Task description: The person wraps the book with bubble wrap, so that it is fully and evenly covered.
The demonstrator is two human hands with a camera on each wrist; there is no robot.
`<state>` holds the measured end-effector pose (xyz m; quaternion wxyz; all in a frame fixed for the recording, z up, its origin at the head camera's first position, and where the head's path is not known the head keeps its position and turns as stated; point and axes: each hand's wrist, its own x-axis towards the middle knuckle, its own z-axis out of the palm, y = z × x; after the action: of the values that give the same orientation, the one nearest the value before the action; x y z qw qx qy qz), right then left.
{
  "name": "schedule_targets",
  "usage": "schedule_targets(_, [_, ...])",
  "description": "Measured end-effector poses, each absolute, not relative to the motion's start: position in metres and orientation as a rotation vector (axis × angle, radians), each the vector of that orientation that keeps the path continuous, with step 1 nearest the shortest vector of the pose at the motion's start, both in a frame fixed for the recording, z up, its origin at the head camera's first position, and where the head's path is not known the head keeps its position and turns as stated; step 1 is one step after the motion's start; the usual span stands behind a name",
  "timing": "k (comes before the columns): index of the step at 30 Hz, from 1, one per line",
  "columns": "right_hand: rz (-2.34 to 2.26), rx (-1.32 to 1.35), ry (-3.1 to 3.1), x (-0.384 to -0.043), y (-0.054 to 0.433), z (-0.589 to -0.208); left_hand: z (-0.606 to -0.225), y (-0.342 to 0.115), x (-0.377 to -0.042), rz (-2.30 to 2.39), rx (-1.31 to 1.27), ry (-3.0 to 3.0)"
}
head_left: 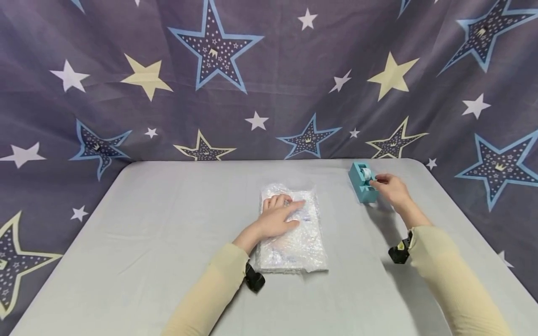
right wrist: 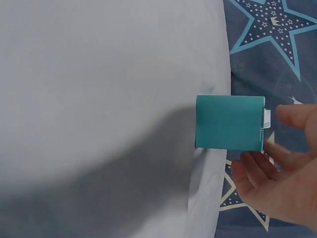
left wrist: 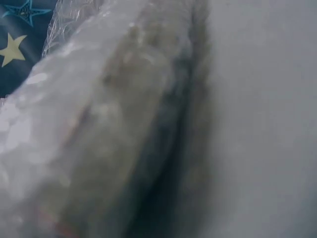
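Note:
A flat, roughly rectangular package in clear bubble wrap (head_left: 304,247) lies on the table. My left hand (head_left: 277,219) rests on its upper part with the fingers spread. In the left wrist view, the blurred side of the bubble-wrapped package (left wrist: 114,124) fills the left half; the hand itself is out of that view. A teal tape dispenser (head_left: 360,186) with a roll of clear tape (head_left: 366,174) stands at the back right. My right hand (head_left: 392,189) is at its right side, fingertips close by the roll. The right wrist view shows thumb and fingers (right wrist: 290,161) apart beside the dispenser's top.
A pale grey cloth covers the table (head_left: 168,224). Behind it and along both sides hangs a dark curtain (head_left: 269,79) printed with stars. A small black wrist camera (head_left: 253,278) sits at the left sleeve, another black camera (head_left: 400,252) at the right.

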<state>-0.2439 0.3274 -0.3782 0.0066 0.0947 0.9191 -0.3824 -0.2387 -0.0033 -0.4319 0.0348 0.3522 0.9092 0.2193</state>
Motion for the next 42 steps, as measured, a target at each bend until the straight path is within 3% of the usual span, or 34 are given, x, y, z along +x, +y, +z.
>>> schedule_targets(42, [-1.176, 0.536, 2.637, -0.245, 0.327, -0.381, -0.430, -0.027, -0.239, 0.791, 1.168, 2.645])
